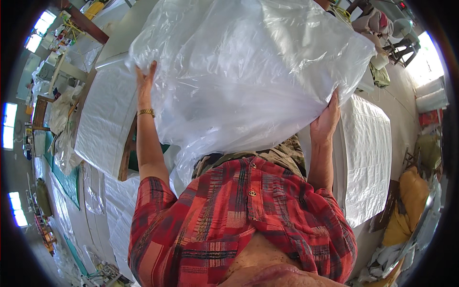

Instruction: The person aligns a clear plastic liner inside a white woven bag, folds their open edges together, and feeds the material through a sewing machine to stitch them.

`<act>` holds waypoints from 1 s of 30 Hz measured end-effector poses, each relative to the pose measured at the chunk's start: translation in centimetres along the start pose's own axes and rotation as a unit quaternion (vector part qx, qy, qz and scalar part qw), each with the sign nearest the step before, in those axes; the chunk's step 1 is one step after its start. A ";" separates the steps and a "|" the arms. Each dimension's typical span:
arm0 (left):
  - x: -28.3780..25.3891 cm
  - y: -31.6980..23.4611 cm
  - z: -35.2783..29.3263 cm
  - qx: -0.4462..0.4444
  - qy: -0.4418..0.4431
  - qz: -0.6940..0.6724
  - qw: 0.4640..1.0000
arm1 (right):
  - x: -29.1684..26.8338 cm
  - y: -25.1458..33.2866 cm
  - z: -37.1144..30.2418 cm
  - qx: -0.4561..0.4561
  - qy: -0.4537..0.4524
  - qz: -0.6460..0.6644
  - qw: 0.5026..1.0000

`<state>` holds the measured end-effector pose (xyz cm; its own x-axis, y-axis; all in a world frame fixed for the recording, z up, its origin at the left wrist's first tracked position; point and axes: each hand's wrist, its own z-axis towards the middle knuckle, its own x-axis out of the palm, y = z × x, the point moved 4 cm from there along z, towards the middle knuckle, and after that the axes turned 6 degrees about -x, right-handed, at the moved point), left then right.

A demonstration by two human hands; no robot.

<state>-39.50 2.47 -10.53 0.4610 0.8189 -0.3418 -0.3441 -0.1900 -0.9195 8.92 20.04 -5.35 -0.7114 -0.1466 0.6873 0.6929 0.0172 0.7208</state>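
Observation:
A large, clear plastic sheet point(229, 71) spreads out in front of me, wrinkled and shiny, its near edge hanging close to my waist. At its left side my left hand point(145, 86) holds the edge; thumb and one finger show, while the other fingers are hard to make out. My right hand point(326, 119) grips the sheet's right edge, where folds gather toward it; most of its fingers are hidden by the film. Under the sheet, a white stack of flat, woven-looking material point(107, 119) shows at the left, and a similar white stack point(366, 158) at the right.
A wooden edge point(127, 150) runs beside the left stack. Bundled cloth and a stool point(406, 50) stand at the far right. A tan-yellow sack point(412, 196) lies at the right. More plastic point(67, 153) and a green sheet point(64, 179) are at the left.

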 end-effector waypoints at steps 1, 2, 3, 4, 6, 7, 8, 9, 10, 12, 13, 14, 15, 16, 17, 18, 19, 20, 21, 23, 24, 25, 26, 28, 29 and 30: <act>0.7 1.4 -0.6 -0.065 0.008 -0.069 0.995 | 0.1 -0.4 0.0 0.006 -0.007 0.006 1.000; 1.8 2.5 -1.3 -0.130 0.018 -0.137 0.982 | 0.2 -1.0 0.0 0.012 0.001 -0.009 1.000; 2.9 3.2 -1.8 -0.209 0.017 -0.197 0.958 | 0.3 -1.7 0.2 0.017 -0.012 -0.028 0.999; 3.6 2.3 -2.0 -0.143 0.034 -0.168 0.975 | 0.1 -2.3 0.4 0.025 -0.036 -0.050 0.998; 4.2 -0.2 -2.0 -0.043 0.045 -0.092 0.994 | 0.4 -2.9 1.0 -0.006 0.009 -0.050 0.999; 1.9 -1.6 -1.5 -0.026 -0.020 -0.104 0.994 | 0.5 -2.8 1.4 -0.029 0.032 -0.046 0.998; -0.9 -3.0 -0.9 -0.040 -0.087 -0.113 0.989 | 0.3 -2.7 1.8 -0.045 0.026 -0.045 0.998; -4.4 -4.4 -1.2 0.002 -0.134 -0.150 0.980 | -0.2 -2.7 2.3 -0.038 -0.001 -0.079 0.996; -8.2 -5.3 -1.7 0.033 -0.256 -0.150 0.954 | -0.6 -2.7 2.8 -0.036 -0.021 -0.107 0.993; -15.6 -6.2 -2.0 0.070 -0.390 -0.080 0.915 | -1.7 -3.3 3.8 -0.006 -0.070 -0.135 0.988; -18.3 -5.7 -1.7 0.099 -0.398 -0.059 0.910 | -1.9 -4.0 4.4 0.006 -0.078 -0.168 0.983; -20.3 -4.5 -0.7 0.085 -0.390 -0.033 0.916 | -2.1 -4.9 4.8 0.010 -0.082 -0.198 0.977; -21.7 -2.5 0.5 0.029 -0.394 0.053 0.917 | -2.2 -6.2 4.9 0.048 -0.034 -0.205 0.977; -22.3 -0.3 1.8 -0.018 -0.370 0.148 0.917 | -2.0 -7.5 5.0 0.020 -0.018 -0.221 0.975; -22.7 1.9 2.7 -0.074 -0.319 0.271 0.905 | -2.3 -9.0 5.2 0.083 -0.023 -0.211 0.974; -22.8 3.7 3.2 -0.104 -0.250 0.413 0.870 | -1.9 -9.9 5.2 0.016 0.000 -0.231 0.973; -22.6 4.9 3.6 -0.121 -0.172 0.545 0.811 | -1.7 -10.7 5.6 0.047 0.046 -0.244 0.968; -22.3 5.5 3.7 -0.132 -0.115 0.622 0.764 | -1.0 -11.5 5.5 0.025 0.071 -0.176 0.982; -22.3 5.6 3.3 -0.172 -0.087 0.664 0.723 | -0.7 -12.0 5.9 0.042 0.077 -0.211 0.974; -20.5 2.4 2.7 -0.111 -0.139 0.629 0.757 | 0.7 -12.5 6.3 -0.004 0.073 -0.220 0.973; -18.8 0.0 1.9 -0.064 -0.194 0.622 0.756 | 1.5 -12.6 6.8 -0.034 0.053 -0.227 0.972; -17.0 -2.6 0.9 -0.006 -0.249 0.594 0.765 | 2.4 -12.6 7.3 -0.061 0.026 -0.252 0.965; -14.6 -5.6 -0.1 0.073 -0.308 0.556 0.769 | 3.0 -12.8 7.8 -0.063 0.016 -0.273 0.960; -7.4 -10.1 -0.9 0.250 -0.214 0.361 0.873 | 3.7 -13.3 8.7 -0.038 0.002 -0.324 0.945; -2.5 -11.2 -0.9 0.295 -0.100 0.233 0.921 | 3.8 -13.5 9.0 -0.026 0.001 -0.348 0.937; 2.3 -12.0 -1.6 0.346 0.025 0.204 0.916 | 3.7 -13.7 9.3 -0.015 0.005 -0.336 0.942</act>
<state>-33.03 5.77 -0.53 0.2095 0.7275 -0.6534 -0.9236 -0.0722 -0.3764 -4.26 28.45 -11.83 -0.9895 -0.1233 0.0749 0.0886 -0.1099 0.9900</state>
